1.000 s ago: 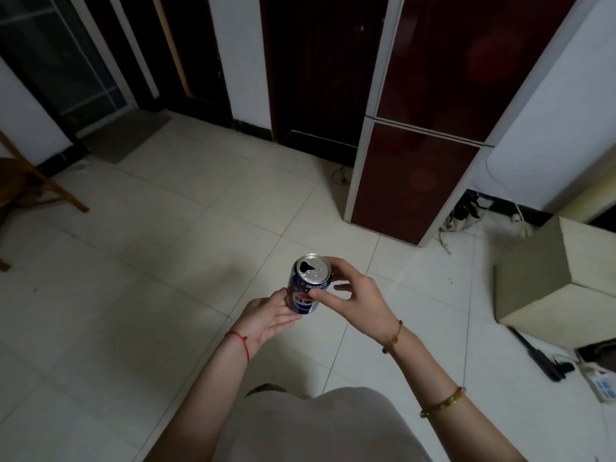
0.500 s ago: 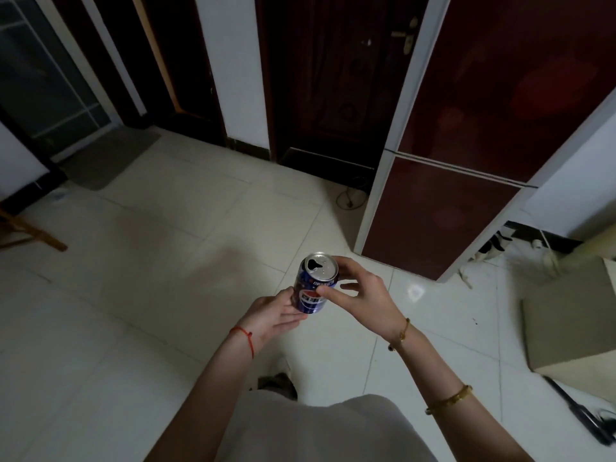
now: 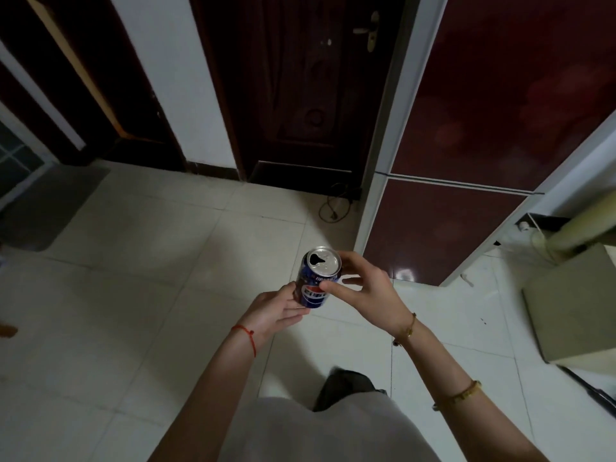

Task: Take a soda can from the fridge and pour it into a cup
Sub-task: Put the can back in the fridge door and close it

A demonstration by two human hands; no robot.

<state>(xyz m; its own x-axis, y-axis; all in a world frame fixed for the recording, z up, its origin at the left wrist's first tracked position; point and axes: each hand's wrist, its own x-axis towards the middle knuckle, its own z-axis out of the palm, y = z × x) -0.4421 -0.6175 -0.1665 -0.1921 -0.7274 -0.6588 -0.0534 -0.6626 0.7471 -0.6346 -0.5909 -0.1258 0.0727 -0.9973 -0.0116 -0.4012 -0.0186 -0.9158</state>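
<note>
Head view: soda can (image 3: 319, 278) out of the shut fridge (image 3: 473, 161), upright, already opened. Cradled from below by left hand (image 3: 276, 311), pinched near the rim by right hand (image 3: 363, 290) fingers (image 3: 336, 285). No cup visible; next, probably carrying it level to one.

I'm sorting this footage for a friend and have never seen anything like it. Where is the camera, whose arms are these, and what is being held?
There is no machine here. The one picture comes from a wide-angle camera worn on a person's head, looking forward and down, so the arms reaching in from below are the wearer's own. Both hands hold a blue aluminium soda can with its top already open: the left hand cups it from below, and the right hand grips it near the top with its fingers. They stand on a pale tiled floor. To the right is a dark red two-door fridge, closed. No cup is in view.
</note>
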